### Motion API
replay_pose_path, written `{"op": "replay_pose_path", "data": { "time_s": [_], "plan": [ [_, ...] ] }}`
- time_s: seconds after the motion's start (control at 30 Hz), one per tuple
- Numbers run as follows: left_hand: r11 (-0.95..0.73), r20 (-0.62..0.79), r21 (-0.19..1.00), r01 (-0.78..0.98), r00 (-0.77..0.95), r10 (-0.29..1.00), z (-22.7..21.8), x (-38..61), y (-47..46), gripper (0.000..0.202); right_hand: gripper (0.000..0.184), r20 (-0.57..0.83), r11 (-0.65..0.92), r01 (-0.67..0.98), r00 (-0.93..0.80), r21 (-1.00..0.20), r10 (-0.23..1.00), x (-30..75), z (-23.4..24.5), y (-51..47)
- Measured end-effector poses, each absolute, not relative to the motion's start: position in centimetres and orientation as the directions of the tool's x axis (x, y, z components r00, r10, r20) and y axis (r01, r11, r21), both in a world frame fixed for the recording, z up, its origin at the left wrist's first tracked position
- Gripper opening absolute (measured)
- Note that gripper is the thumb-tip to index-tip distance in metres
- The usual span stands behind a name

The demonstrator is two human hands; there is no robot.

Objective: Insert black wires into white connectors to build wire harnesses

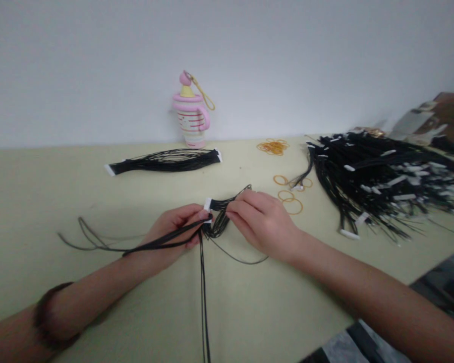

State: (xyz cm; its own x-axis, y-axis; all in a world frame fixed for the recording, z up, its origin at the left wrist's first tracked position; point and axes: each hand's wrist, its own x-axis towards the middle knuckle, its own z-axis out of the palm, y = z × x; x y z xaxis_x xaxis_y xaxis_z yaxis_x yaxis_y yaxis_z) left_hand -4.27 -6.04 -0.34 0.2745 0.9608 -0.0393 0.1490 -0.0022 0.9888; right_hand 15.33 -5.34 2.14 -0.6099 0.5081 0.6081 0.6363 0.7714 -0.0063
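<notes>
**Bundle pinched at its connector end**

The left hand (170,232) and right hand (263,224) are closed, pinching a thin black wire bundle with white plastic connectors (219,204) above the pale green tabletop (30,201); long strands (203,302) trail loose, not yet gathered.

The thin black wires (220,218) betw. the hands look like smooth, slightly glossy plastic-sheathed cable, w/ a matt white plastic connector (208,204) just fwd of the left hand (170,234). Fwd of the right hand (263,224), the rubber bands (273,147) are thin, smooth amber rubber, and to its right the wire heap (378,171) shows the same black sheath w/ white plastic ends. Well fwd of both hands, the pink-striped bottle (191,121) is glossy plastic, and the table top (60,201) under them is smooth, matt pale green.
</notes>
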Motion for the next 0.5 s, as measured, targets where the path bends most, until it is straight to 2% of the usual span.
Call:
{"op": "replay_pose_path", "data": {
  "time_s": [0.23, 0.5],
  "plan": [
    [-0.03, -0.026, 0.974, 0.225, 0.24, 0.97, -0.42, -4.37, -6.18, 0.026, 0.019, 0.613, 0.745, 0.662, -0.624, 0.084, 0.485, 15.21, 1.93, -5.52],
    [-0.073, 0.003, 0.96, 0.271, 0.251, 0.968, -0.34, -4.43, -6.22, 0.025, 0.023, 0.606, 0.737, 0.672, -0.618, 0.075, 0.501, 15.15, 1.97, -5.64]
  ]
}}
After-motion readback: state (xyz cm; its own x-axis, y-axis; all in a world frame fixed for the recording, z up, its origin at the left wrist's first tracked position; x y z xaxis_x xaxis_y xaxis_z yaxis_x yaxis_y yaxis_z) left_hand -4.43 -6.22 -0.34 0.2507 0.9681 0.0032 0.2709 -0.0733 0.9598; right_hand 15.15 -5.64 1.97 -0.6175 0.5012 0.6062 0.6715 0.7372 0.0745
